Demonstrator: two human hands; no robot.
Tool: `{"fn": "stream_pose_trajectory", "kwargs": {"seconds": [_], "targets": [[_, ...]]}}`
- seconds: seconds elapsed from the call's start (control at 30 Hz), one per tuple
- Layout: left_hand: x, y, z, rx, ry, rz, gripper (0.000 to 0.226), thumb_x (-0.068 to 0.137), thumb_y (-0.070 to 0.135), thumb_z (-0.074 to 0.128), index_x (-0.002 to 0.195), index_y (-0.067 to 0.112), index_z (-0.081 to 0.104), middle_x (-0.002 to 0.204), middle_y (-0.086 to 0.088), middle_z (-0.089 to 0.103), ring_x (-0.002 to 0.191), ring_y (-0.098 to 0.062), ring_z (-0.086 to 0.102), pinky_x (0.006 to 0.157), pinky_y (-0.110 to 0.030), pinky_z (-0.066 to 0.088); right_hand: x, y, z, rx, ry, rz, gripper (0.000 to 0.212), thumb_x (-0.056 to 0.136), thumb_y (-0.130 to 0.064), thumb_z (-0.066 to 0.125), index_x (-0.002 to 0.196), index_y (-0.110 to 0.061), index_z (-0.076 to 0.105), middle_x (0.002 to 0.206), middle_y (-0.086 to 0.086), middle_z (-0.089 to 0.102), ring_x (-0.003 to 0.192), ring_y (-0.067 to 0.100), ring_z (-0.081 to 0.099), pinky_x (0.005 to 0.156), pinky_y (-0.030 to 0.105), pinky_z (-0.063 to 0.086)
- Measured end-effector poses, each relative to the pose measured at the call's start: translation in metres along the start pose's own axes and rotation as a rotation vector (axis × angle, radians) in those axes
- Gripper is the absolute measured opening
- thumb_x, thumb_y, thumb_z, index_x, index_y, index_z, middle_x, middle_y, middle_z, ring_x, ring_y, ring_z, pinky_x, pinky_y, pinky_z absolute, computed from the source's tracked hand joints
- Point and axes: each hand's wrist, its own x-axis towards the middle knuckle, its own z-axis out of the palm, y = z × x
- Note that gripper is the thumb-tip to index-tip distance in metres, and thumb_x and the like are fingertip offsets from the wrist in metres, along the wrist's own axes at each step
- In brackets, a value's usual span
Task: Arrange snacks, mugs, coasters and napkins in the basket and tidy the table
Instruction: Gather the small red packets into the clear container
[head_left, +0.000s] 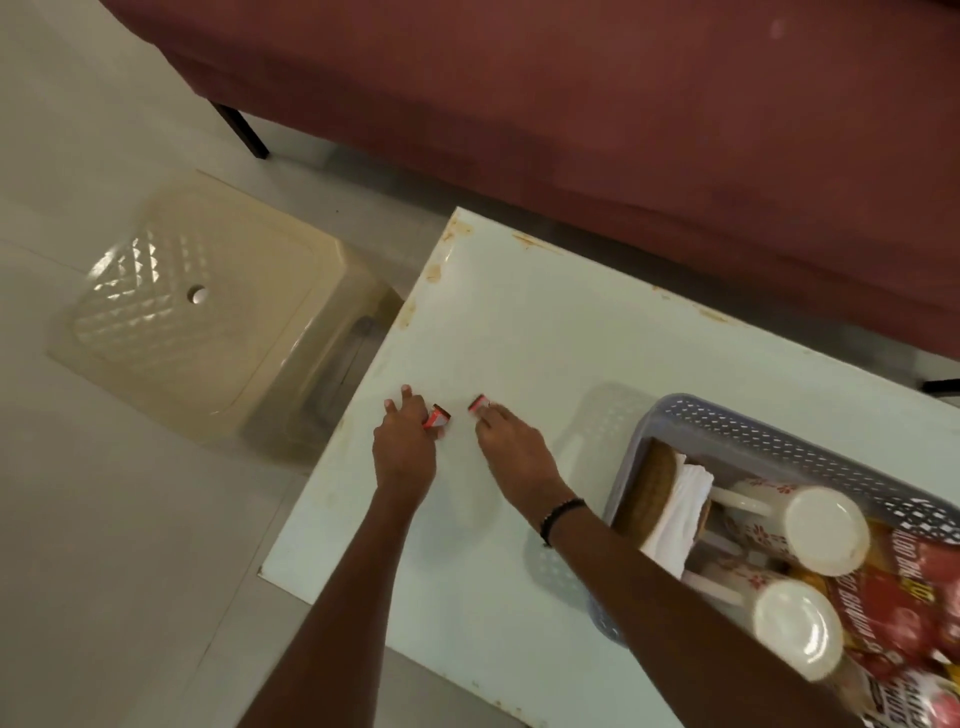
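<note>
On the white table (545, 332), my left hand (405, 441) pinches a small red wrapped snack (437, 417) against the surface. My right hand (511, 441) rests its fingertips on a second small red snack (479, 402) just to the right. A grey perforated basket (727, 421) stands at the right. It holds two white mugs (826, 530) (797, 629) lying on their sides, a woven coaster (649, 493), white napkins (680, 514) and red snack packets (904, 613).
A beige plastic stool (197, 312) stands on the floor left of the table. A dark red sofa (571, 104) runs along the far side. The table's left edge lies close to my left hand.
</note>
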Motion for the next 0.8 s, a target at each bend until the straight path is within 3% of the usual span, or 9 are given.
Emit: {"fn": "stream_pose_trajectory", "kwargs": {"seconds": [0.1,0.17,0.2,0.27,0.33,0.43,0.57,0.7,0.8], "targets": [[-0.019,0.013,-0.009,-0.195,0.057,-0.011,0.017,0.088,0.023,0.059,0.089,0.008,0.051,0.086,-0.018,0.066,0.084,-0.038,0.062,0.068,-0.037,0.044,-0.021,0.005,-0.013,0.316,0.066,0.133,0.026,0.074,0.010,0.058,0.092,-0.004,0.069,0.096,0.011,0.072,0.086,0.028,0.069,0.072,0.033,0.056],[-0.045,0.031,-0.011,-0.298,0.088,-0.018,0.022,0.086,0.022,0.063,0.082,0.010,0.045,0.072,-0.011,0.063,0.067,-0.032,0.059,0.057,-0.030,0.039,-0.041,0.011,-0.035,0.541,0.134,0.283,0.024,0.082,0.004,0.054,0.095,-0.007,0.070,0.100,0.007,0.072,0.093,0.021,0.067,0.086,0.032,0.053],[-0.060,0.043,-0.011,-0.391,0.094,-0.027,0.022,0.085,0.021,0.064,0.085,0.010,0.045,0.072,-0.009,0.065,0.064,-0.029,0.061,0.057,-0.029,0.041,-0.052,0.014,-0.050,0.615,0.159,0.341,0.019,0.084,0.000,0.056,0.094,-0.010,0.070,0.097,0.004,0.073,0.089,0.017,0.067,0.083,0.028,0.052],[-0.091,0.072,-0.007,-0.635,0.076,-0.026,0.020,0.085,0.019,0.064,0.094,0.010,0.049,0.078,-0.009,0.071,0.064,-0.023,0.067,0.058,-0.024,0.050,-0.080,0.023,-0.080,0.726,0.222,0.403,0.009,0.086,-0.008,0.062,0.092,-0.013,0.067,0.087,0.000,0.072,0.077,0.011,0.065,0.071,0.014,0.048],[-0.121,0.105,0.002,-0.789,0.031,0.016,0.016,0.088,0.016,0.060,0.102,0.011,0.054,0.082,-0.009,0.072,0.065,-0.016,0.068,0.057,-0.016,0.052,-0.115,0.037,-0.104,0.792,0.293,0.455,0.012,0.087,-0.015,0.064,0.098,-0.013,0.066,0.087,-0.004,0.070,0.077,0.006,0.063,0.068,0.007,0.045],[-0.168,0.156,0.028,-0.757,-0.024,0.117,0.017,0.091,0.023,0.055,0.108,0.020,0.057,0.088,-0.002,0.071,0.073,-0.010,0.067,0.063,-0.021,0.054,-0.174,0.071,-0.126,0.774,0.395,0.501,0.016,0.087,-0.016,0.064,0.102,-0.013,0.069,0.090,0.000,0.074,0.079,0.010,0.067,0.072,0.016,0.050],[-0.231,0.227,0.083,-0.826,-0.147,0.193,0.021,0.096,0.026,0.047,0.114,0.021,0.054,0.095,-0.004,0.067,0.072,-0.006,0.062,0.057,-0.016,0.051,-0.259,0.127,-0.153,0.678,0.488,0.579,0.016,0.087,-0.016,0.064,0.100,-0.017,0.072,0.086,-0.002,0.075,0.069,0.003,0.063,0.064,0.003,0.042],[-0.291,0.288,0.147,-0.863,-0.270,0.223,0.035,0.096,0.031,0.044,0.131,0.028,0.043,0.118,-0.001,0.060,0.097,-0.014,0.063,0.081,-0.038,0.056,-0.344,0.188,-0.174,0.699,0.594,0.749,0.017,0.086,-0.010,0.064,0.097,-0.017,0.074,0.079,-0.007,0.071,0.065,-0.001,0.060,0.058,0.000,0.040],[-0.330,0.326,0.195,-0.868,-0.374,0.300,0.033,0.097,0.026,0.044,0.129,0.026,0.048,0.111,-0.003,0.064,0.091,-0.016,0.064,0.076,-0.030,0.053,-0.400,0.234,-0.174,0.650,0.634,0.857,0.015,0.085,-0.013,0.065,0.097,-0.016,0.074,0.077,-0.007,0.071,0.062,-0.007,0.060,0.061,0.000,0.038]]}}
